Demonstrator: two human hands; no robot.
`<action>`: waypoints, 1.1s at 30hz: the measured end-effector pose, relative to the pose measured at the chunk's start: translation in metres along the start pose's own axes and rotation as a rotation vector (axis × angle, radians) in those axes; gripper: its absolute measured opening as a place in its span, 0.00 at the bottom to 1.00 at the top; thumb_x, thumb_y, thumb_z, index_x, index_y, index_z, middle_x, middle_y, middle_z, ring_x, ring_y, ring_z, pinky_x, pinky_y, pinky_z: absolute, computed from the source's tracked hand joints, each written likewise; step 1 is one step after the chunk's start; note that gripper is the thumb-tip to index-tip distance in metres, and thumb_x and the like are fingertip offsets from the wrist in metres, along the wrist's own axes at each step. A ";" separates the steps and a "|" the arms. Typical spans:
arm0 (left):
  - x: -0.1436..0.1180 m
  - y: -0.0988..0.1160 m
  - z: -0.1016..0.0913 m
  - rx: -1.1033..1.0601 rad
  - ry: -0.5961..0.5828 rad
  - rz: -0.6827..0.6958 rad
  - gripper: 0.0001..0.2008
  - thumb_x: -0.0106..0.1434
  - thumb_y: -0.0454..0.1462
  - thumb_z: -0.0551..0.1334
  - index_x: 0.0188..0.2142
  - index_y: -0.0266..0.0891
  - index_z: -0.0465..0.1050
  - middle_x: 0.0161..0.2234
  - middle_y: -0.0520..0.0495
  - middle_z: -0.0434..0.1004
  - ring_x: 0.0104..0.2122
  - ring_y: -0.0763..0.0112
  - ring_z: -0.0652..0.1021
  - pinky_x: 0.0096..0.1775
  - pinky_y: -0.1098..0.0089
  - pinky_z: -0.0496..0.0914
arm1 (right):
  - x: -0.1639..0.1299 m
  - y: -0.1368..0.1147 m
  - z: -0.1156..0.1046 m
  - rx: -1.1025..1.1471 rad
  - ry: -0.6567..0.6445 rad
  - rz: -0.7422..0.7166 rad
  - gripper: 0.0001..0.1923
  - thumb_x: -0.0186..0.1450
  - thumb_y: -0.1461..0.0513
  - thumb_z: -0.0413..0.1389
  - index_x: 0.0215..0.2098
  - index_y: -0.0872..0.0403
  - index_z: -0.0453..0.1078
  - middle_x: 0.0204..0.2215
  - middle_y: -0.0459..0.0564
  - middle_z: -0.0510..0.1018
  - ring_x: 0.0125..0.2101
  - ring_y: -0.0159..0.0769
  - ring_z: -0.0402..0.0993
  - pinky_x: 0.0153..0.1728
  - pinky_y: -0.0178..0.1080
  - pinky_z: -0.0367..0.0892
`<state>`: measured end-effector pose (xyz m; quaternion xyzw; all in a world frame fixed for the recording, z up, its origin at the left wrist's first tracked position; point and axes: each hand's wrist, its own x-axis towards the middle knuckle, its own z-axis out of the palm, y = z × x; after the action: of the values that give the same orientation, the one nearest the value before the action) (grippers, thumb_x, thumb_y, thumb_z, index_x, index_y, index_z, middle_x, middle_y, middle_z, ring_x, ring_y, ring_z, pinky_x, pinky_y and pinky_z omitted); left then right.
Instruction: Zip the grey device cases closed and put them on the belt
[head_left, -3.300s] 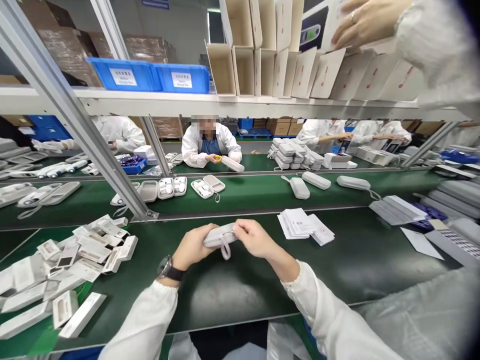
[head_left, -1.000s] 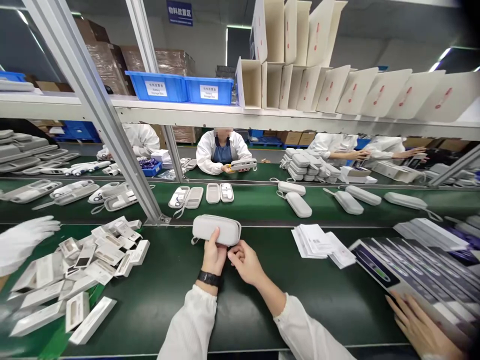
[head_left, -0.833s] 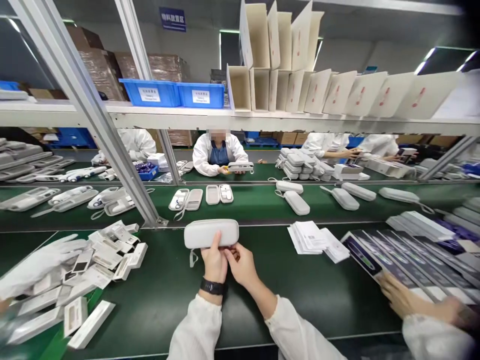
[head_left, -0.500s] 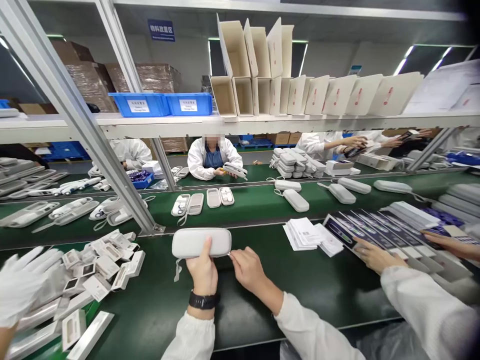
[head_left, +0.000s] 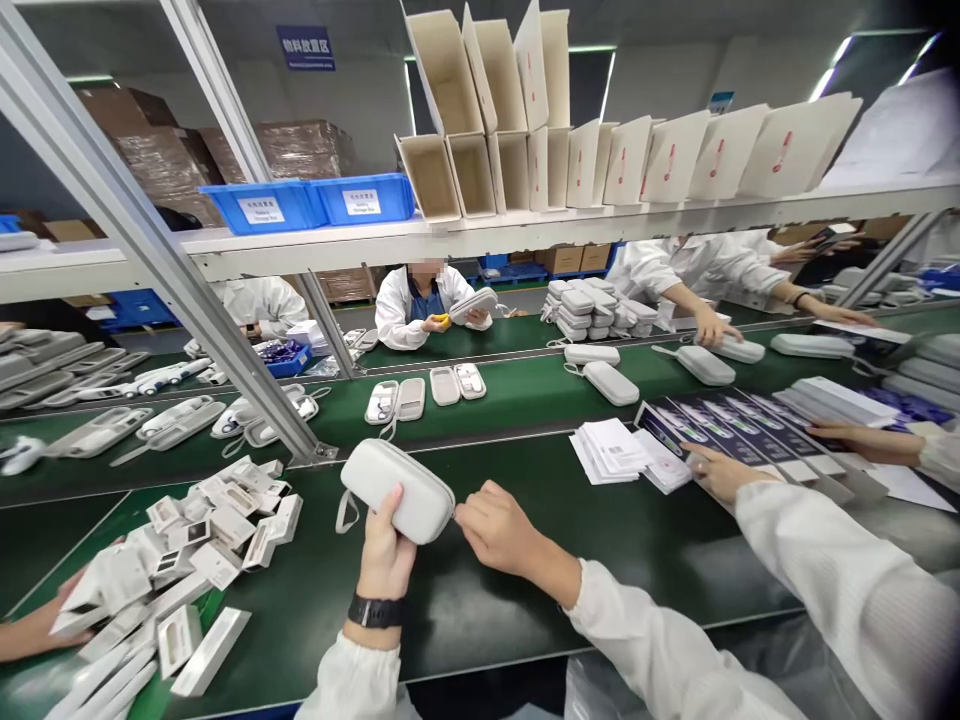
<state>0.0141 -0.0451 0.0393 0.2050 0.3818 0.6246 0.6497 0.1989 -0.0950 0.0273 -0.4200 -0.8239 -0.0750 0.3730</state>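
Note:
A light grey zippered case [head_left: 401, 488] is tilted above the green bench, its right end lower than its left. My left hand [head_left: 386, 560], with a black watch on the wrist, is closed around it, thumb on top. A wrist strap [head_left: 346, 511] dangles from the case's left end. At the right end, the fingers of my right hand [head_left: 495, 530] pinch the small zipper pull, which they mostly hide. The case looks closed along the seam that shows.
Small white boxes [head_left: 232, 527] are heaped at left, with another person's hand [head_left: 45, 625] there. White leaflets [head_left: 611, 450] and dark printed boxes [head_left: 720, 425] lie right, near a co-worker's hands. Open and closed cases [head_left: 611, 382] ride the green belt [head_left: 517, 400]. A metal post [head_left: 225, 330] stands left.
The case has turned so its right end dips, with my right hand still at that end. The gloved hand at far left has left the heap; a bare hand is there. Belt cases have shifted right.

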 end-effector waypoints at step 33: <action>-0.015 0.064 -0.054 0.813 -1.155 -0.766 0.34 0.42 0.37 0.78 0.50 0.38 0.74 0.40 0.43 0.81 0.38 0.59 0.81 0.39 0.64 0.76 | 0.024 -0.003 -0.012 0.095 -0.308 -0.224 0.14 0.73 0.65 0.46 0.30 0.54 0.67 0.26 0.45 0.71 0.26 0.31 0.58 0.35 0.38 0.53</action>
<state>-0.0676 -0.0620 0.0569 0.5710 0.2267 -0.0345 0.7883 0.1941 -0.0866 0.0526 -0.3140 -0.9155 -0.0118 0.2514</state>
